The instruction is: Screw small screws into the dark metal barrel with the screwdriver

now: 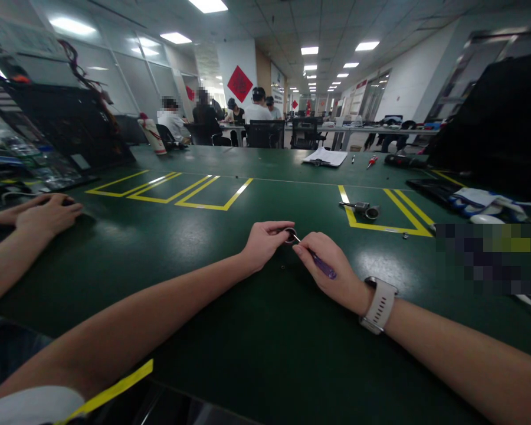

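My left hand (pixel 265 245) is closed on a small round metal ring (pixel 291 235), pinched between thumb and fingers above the green table. My right hand (pixel 330 262) grips a screwdriver (pixel 323 265) with a purple handle. Its thin shaft reaches into the ring's opening; what the tip touches is too small to tell. A tiny ring (pixel 282 267) lies on the table just below my hands. Farther off to the right, inside a yellow tape outline, rests a metal fitting (pixel 363 208) with a stem and a round open end.
At the left, a co-worker's hands (pixel 48 215) rest on the table (pixel 194 330). A small metal piece (pixel 406 235) lies on the right tape line (pixel 380 229). Toward the back are a clipboard with papers (pixel 325 156) and a red pen (pixel 372 162); gloves (pixel 487 203) lie far right.
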Demonstrator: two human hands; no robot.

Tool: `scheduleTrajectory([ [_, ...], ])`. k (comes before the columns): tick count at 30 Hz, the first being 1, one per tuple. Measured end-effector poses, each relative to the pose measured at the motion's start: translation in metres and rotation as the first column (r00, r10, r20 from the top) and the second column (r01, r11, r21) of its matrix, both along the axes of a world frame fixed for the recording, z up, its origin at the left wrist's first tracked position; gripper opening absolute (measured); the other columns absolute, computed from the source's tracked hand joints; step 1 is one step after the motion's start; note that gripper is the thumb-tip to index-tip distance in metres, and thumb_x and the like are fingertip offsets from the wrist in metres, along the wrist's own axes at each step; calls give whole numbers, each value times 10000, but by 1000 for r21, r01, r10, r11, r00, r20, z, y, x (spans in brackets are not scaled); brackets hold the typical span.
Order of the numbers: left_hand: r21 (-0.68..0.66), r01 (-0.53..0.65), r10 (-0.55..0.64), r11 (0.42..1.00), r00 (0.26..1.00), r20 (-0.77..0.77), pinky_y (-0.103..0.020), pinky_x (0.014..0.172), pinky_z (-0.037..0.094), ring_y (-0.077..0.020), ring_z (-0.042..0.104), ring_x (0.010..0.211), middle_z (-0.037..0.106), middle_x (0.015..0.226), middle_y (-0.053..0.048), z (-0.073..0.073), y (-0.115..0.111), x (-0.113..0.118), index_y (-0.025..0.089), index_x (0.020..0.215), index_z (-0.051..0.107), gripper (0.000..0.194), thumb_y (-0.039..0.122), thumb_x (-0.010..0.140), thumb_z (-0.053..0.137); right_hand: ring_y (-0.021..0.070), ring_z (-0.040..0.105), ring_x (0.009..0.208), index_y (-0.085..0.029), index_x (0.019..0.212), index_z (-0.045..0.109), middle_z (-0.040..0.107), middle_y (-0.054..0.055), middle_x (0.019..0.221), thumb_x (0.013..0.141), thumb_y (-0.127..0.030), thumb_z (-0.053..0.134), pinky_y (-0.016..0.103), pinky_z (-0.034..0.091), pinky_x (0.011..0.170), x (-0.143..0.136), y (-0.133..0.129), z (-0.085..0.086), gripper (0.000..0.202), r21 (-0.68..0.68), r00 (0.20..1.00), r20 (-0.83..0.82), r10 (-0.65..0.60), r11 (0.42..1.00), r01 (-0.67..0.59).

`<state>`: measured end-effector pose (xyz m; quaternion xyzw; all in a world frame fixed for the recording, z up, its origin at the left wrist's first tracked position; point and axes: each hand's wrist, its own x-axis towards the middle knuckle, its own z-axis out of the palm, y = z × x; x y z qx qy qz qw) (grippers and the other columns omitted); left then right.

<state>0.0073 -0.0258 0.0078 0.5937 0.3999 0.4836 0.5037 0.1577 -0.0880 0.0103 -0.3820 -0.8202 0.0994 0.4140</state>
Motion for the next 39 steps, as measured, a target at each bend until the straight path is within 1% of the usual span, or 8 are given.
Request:
scheduleTrajectory([
  [11,23,9,-9,1000,1000,-10,-292,731,540,-143,655,704,717,757,-35,-3,1,0,126,857,710,215,119,667,609,161,488,715,-178,776,528,549,40,762,905,-212,424,303,399,669,-1,-1,1,169,9,1000,21,-9,1000,9],
  [14,6,11,-11,1000,1000,-7,-308,760,531,-146,655,710,712,754,-37,-4,3,-1,121,875,701,229,114,662,618,153,498,703,-177,759,543,550,30,745,896,-235,439,292,394,663,0,0,2,181,-40,996,-85,5,999,-8],
  [16,-10,-2,2,1000,1000,-5,-323,788,520,-153,655,734,710,778,-39,-5,5,-3,125,926,686,285,104,645,638,144,511,669,-178,707,557,552,16,695,886,-277,459,280,392,639,2,1,2,227,-171,976,-218,-18,985,-20],
  [20,-45,-36,37,998,999,29,-345,854,489,-165,644,831,699,879,-44,-8,10,-5,149,1036,643,448,52,599,669,127,496,538,-182,550,543,524,-15,516,878,-370,454,276,388,596,5,7,-1,388,-495,865,-498,-62,839,-225],
  [23,-35,-37,40,999,997,72,-351,898,465,-160,631,880,676,963,-53,-10,12,-4,148,1035,625,462,40,590,684,122,483,507,-180,530,553,514,-23,469,871,-383,465,278,383,596,5,10,-3,406,-552,803,-594,-53,753,-358],
  [31,-8,-41,42,999,995,93,-361,865,476,-149,620,839,649,925,-56,-12,13,-4,131,868,588,317,59,584,709,118,485,515,-178,562,571,531,-21,502,860,-385,480,268,376,582,4,9,-3,374,-577,866,-500,7,743,-340],
  [35,-7,-44,44,999,996,79,-346,826,485,-161,603,854,645,892,-49,-11,14,-4,131,857,608,299,57,579,689,113,483,485,-177,524,541,513,-19,479,858,-352,451,256,373,543,4,6,5,388,-585,921,-389,-1,773,-246],
  [39,-25,-27,29,999,995,93,-331,786,494,-161,598,832,646,862,-40,-8,13,-4,128,854,627,292,59,575,672,99,419,395,-188,455,467,426,-39,403,829,-309,452,244,325,450,1,0,18,394,-642,968,-233,-99,763,-76],
])
